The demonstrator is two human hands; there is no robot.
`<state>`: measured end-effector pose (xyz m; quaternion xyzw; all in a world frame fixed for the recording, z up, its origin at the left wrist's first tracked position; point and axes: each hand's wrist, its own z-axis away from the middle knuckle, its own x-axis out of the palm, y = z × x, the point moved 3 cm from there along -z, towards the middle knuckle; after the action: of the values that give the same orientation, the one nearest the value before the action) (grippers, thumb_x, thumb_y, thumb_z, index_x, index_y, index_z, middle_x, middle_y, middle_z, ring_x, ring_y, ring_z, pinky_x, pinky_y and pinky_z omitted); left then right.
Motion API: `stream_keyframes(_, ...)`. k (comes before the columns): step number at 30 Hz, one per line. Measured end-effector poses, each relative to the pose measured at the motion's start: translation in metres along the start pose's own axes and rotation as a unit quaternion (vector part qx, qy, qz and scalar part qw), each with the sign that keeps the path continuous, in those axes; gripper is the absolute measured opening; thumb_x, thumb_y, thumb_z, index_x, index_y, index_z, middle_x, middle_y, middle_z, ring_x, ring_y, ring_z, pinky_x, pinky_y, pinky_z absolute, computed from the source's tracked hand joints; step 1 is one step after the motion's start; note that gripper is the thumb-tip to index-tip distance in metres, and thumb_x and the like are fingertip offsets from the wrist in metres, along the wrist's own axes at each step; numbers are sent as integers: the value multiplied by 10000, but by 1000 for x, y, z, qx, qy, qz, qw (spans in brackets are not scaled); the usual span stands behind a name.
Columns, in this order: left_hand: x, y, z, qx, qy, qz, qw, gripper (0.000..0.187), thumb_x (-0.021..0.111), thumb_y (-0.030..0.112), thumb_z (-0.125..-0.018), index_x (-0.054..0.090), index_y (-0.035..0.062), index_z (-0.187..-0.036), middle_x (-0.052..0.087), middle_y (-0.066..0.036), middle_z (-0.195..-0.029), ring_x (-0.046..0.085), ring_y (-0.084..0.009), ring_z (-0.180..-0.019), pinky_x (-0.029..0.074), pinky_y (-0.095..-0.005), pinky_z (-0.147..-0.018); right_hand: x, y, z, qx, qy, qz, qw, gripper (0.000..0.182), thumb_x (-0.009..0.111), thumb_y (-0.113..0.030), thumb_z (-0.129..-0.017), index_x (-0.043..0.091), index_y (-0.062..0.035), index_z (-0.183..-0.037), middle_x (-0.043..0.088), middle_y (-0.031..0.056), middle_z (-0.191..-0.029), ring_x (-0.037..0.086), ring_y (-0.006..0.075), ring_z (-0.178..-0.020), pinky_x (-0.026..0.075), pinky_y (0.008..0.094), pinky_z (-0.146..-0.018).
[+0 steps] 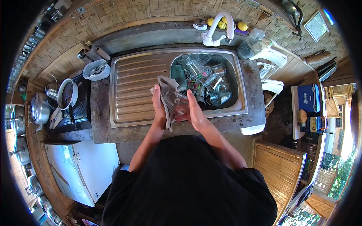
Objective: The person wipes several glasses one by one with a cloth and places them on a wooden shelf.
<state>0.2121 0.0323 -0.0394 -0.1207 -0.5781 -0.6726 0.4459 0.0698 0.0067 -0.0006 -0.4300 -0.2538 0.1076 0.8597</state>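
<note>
Between my two hands, in front of the sink, is a clear, shiny vessel point(177, 101), glass or plastic; its exact kind is hard to make out. My left hand point(158, 108) presses a greyish-brown cloth point(167, 81) against its left side, fingers mostly hidden behind the cloth. On the other side, my right hand point(195, 110) grips the vessel with the thumb side up. Just beyond the hands, the steel sink point(241, 88) holds a pile of glassware, including a glass mug point(220, 98) lying on its side and a greenish jar point(178, 77).
A ribbed drainboard point(137, 88) lies left of the basin. The white faucet point(220, 23) arches over its back edge. At left stand a cutlery tub point(97, 70) and a pan point(68, 94) on the stove. A large glass jar point(249, 48) stands at the right corner.
</note>
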Motion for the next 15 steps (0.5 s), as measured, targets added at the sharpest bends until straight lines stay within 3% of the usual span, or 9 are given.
stream_keyframes(2, -9, -3, -11, 46, 18, 6, 999, 688, 434, 698, -971, 615, 46, -1096, 668, -89, -922, 675, -245, -790, 554, -358, -733, 12, -1, 8, -229, 58, 212, 948, 588, 527, -419, -1027, 397, 52, -1353, 602, 159, -994, 621, 235, -784, 483, 323, -688)
stream_keyframes(4, -10, -1, -6, 71, 60, -64, 994, 640, 417, 651, -1006, 628, 51, -1074, 678, -89, -902, 669, -214, -812, 547, -343, -752, 28, -15, 29, -433, 118, 385, 806, 566, 586, -265, -1022, 329, 54, -1413, 554, 173, -1076, 583, 229, -810, 457, 316, -757)
stream_keyframes(5, -10, -1, -5, 83, 59, -89, 991, 629, 412, 637, -1016, 632, 50, -1070, 681, -91, -903, 668, -208, -811, 546, -340, -753, 23, -5, 27, -444, 109, 401, 794, 549, 587, -238, -1019, 334, 46, -1414, 547, 182, -1096, 581, 238, -808, 459, 325, -763)
stream_keyframes(8, -5, -2, 1, 83, 63, -91, 990, 583, 455, 572, -1029, 658, 25, -1039, 681, -76, -902, 641, -170, -798, 518, -318, -732, 11, 19, 5, -337, 87, 189, 918, 444, 504, -356, -1058, 475, 16, -1299, 578, 160, -1012, 573, 210, -806, 481, 339, -744)
stream_keyframes(9, -1, 0, 1, 80, 64, -81, 991, 566, 480, 546, -1031, 669, 13, -1025, 679, -67, -901, 628, -155, -791, 504, -309, -721, 4, 32, -11, -194, 61, 40, 978, 448, 479, -402, -1064, 519, 1, -1256, 602, 117, -966, 582, 189, -758, 476, 309, -708)
stream_keyframes(10, -1, 2, 1, 76, 66, -71, 992, 549, 504, 521, -1033, 681, 1, -1011, 677, -59, -900, 614, -139, -785, 490, -299, -710, 1, 42, -19, -41, 32, -109, 993, 470, 454, -448, -1069, 563, -14, -1212, 627, 74, -921, 591, 168, -709, 471, 279, -672)
stream_keyframes(12, -10, -3, -4, 96, 46, -72, 992, 514, 528, 485, -1032, 669, -9, -1046, 687, -69, -917, 638, -150, -803, 509, -295, -727, -9, 37, -16, -28, 0, 8, 1000, 586, 370, -570, -1063, 621, -42, -1103, 625, 33, -812, 578, 123, -634, 450, 262, -575)
stream_keyframes(14, -12, -6, -5, 75, 47, -33, 996, 505, 534, 474, -1030, 662, -13, -1066, 691, -72, -924, 651, -161, -811, 520, -299, -737, -7, 25, -10, -165, 87, 171, 967, 550, 402, -541, -1063, 606, -32, -1117, 620, 41, -802, 570, 119, -611, 431, 264, -547)
stream_keyframes(15, -11, -6, -5, 44, 18, 4, 999, 494, 492, 510, -1032, 628, 41, -1105, 695, -110, -928, 676, -201, -814, 553, -328, -774, -6, 19, -6, -252, 139, 252, 924, 512, 438, -508, -1062, 593, -24, -1130, 615, 43, -793, 564, 115, -600, 419, 264, -533)
